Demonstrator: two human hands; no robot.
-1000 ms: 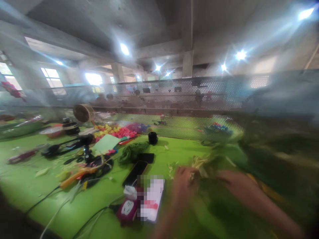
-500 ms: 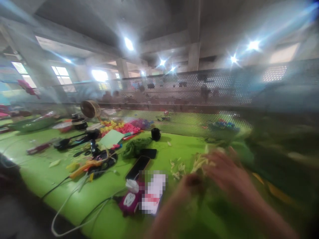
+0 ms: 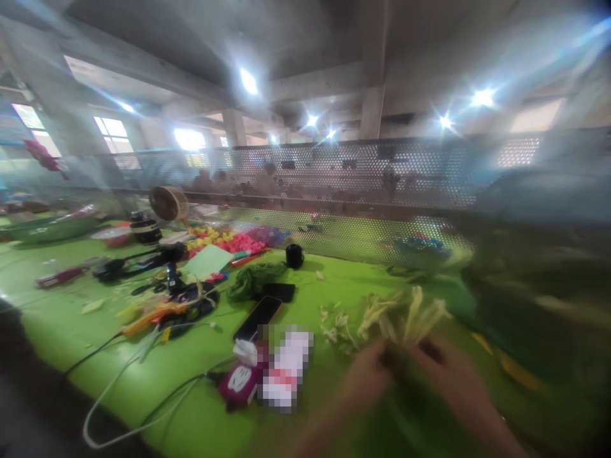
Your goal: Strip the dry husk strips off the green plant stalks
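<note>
- Both hands have dropped lower and closer together since half a second ago; then the right hand was raised and spread over the pale stems, now it sits level with the left.
- Left hand (image 3: 365,378) and right hand (image 3: 446,375) meet around the base of a bunch of pale yellow-green stems (image 3: 410,318); the tips fan up and away from the fingers.
- Grip: both hands look closed on the bunch's lower end, though blur hides the fingers; I judge a pinch-and-gather hold.
- Bunch sits just above the green worktop (image 3: 119,375), near its right-hand part, with loose stem scraps (image 3: 337,327) lying just to its left.
- Reading of the change: stems seem now gathered into one cluster rather than sorted loose, so the work looks to be at the bundling stage.
- Nearby on the worktop: a dark phone (image 3: 258,318), a magenta plug block (image 3: 238,385) with white cable (image 3: 119,413), a heap of green cord (image 3: 252,280), a small black cup (image 3: 294,256).
- Farther left: an orange-handled tool (image 3: 147,317), a small fan (image 3: 168,203), bright pink and yellow pieces (image 3: 224,242).
- Perforated metal screen (image 3: 358,178) backs the worktop; other people behind it are too blurred to describe.
</note>
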